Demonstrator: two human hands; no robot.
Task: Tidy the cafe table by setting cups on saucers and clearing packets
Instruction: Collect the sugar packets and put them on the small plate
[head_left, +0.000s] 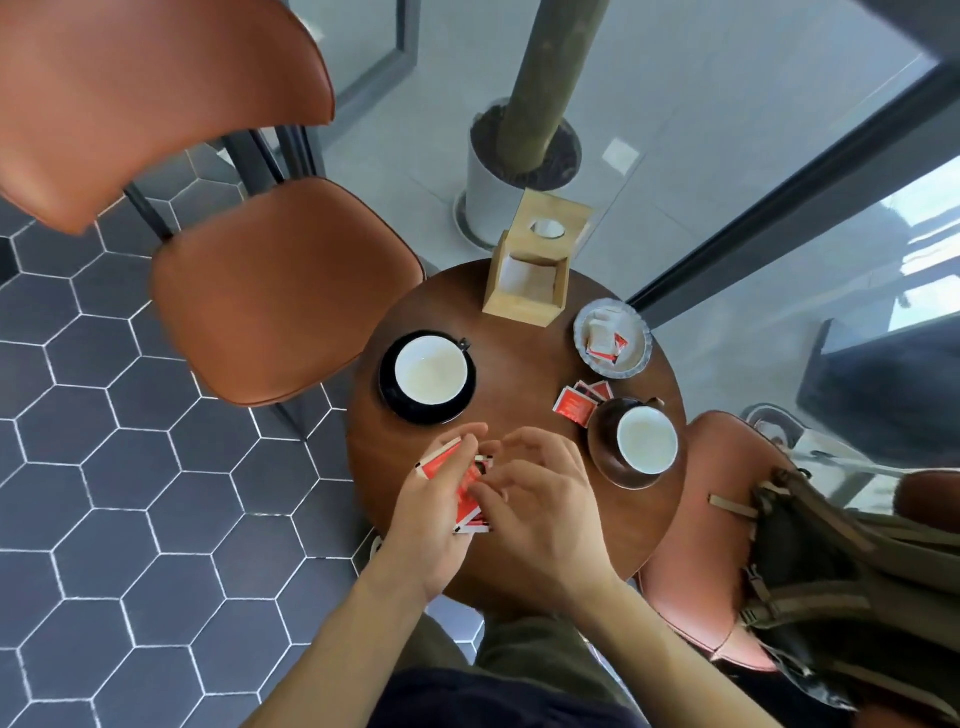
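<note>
Left hand (426, 525) is gripping a bunch of red packets (470, 493), fingers curled around them, one packet (440, 460) sticking out past the fingertips. Right hand (540, 514) is meeting it just beside, fingertips pinching at the same bunch, other fingers loosely spread. Both hands are hovering over the near edge of the round wooden table (519, 374).

Just beyond the grip, to the left, a white cup (430, 369) is sitting on a black saucer (400, 405). Right of the grip, a second white cup (647, 439) is sitting on a brown saucer (605, 447). Loose red packets (574, 405) are lying just behind that saucer, touching it or nearly, can't tell. Farther right-back, a silver dish (636, 358) is holding more packets (605, 338). Farthest back, a wooden napkin holder (530, 299) is standing upright.
</note>
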